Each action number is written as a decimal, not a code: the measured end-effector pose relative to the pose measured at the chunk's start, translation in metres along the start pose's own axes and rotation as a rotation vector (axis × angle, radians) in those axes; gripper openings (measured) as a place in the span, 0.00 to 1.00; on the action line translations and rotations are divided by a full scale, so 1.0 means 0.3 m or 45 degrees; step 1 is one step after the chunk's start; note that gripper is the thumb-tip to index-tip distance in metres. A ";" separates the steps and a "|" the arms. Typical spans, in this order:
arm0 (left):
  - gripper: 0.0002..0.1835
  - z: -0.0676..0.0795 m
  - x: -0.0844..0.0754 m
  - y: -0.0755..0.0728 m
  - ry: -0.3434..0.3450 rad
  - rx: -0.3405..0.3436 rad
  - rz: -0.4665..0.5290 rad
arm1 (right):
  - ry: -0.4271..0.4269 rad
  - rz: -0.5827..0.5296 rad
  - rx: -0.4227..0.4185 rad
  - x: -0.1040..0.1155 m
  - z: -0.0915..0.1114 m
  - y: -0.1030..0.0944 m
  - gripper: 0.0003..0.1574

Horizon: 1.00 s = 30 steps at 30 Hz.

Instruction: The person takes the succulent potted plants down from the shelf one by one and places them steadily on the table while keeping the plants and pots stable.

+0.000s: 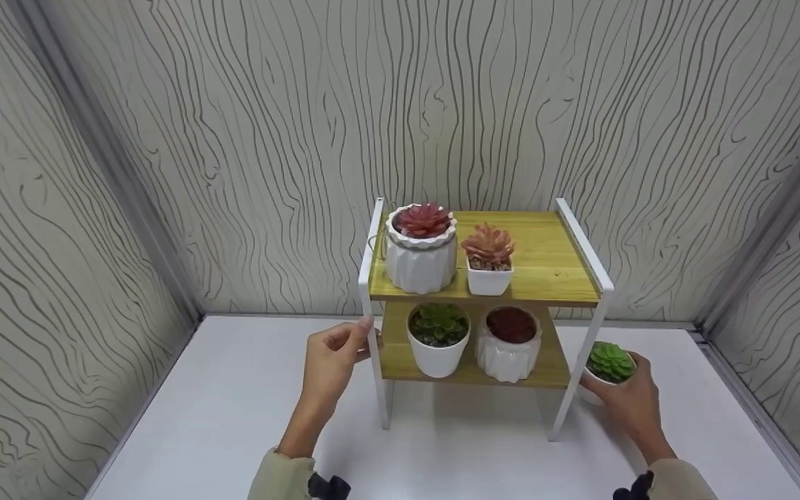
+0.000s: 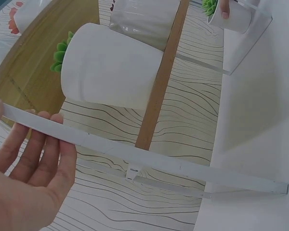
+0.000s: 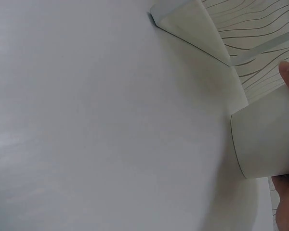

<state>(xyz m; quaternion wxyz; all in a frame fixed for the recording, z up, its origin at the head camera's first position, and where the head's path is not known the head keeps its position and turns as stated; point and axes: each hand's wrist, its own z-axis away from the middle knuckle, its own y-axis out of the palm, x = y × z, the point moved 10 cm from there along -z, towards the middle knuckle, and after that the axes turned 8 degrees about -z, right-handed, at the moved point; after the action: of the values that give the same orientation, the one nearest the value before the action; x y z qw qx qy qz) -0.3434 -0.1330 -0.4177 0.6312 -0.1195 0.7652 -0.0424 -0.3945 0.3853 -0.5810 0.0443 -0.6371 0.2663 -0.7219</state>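
Note:
A two-tier shelf with wooden boards and white side frames stands on the white table. My left hand holds its left front post between thumb and fingers; in the left wrist view the fingertips curl behind the white bar. To the right of the shelf, my right hand grips a green potted succulent, thumb on one side and fingers on the other. The white pot appears upright, its base right at the tabletop in the right wrist view.
On the upper board are a red succulent in a ribbed white pot and a small pinkish succulent. The lower board bears a green plant in a white pot and a dark red one. Wood-grain panels surround the table.

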 end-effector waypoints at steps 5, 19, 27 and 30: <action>0.23 0.001 0.004 -0.003 -0.007 -0.005 -0.003 | 0.031 -0.013 0.019 -0.006 0.004 0.011 0.87; 0.22 -0.002 0.019 -0.003 -0.031 0.000 -0.003 | 0.001 0.015 0.016 -0.001 0.003 0.010 0.87; 0.23 -0.003 0.013 0.002 -0.015 0.011 0.007 | -0.038 0.025 -0.010 0.019 0.010 -0.006 0.85; 0.21 -0.003 0.014 0.005 -0.013 0.018 0.011 | -0.047 0.028 -0.016 0.024 0.015 -0.013 0.85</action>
<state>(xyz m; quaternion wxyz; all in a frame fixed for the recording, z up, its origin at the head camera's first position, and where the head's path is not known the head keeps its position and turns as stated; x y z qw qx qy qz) -0.3452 -0.1326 -0.4218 0.6362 -0.1118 0.7621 -0.0445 -0.3905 0.3840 -0.5726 0.0534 -0.6476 0.2770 -0.7078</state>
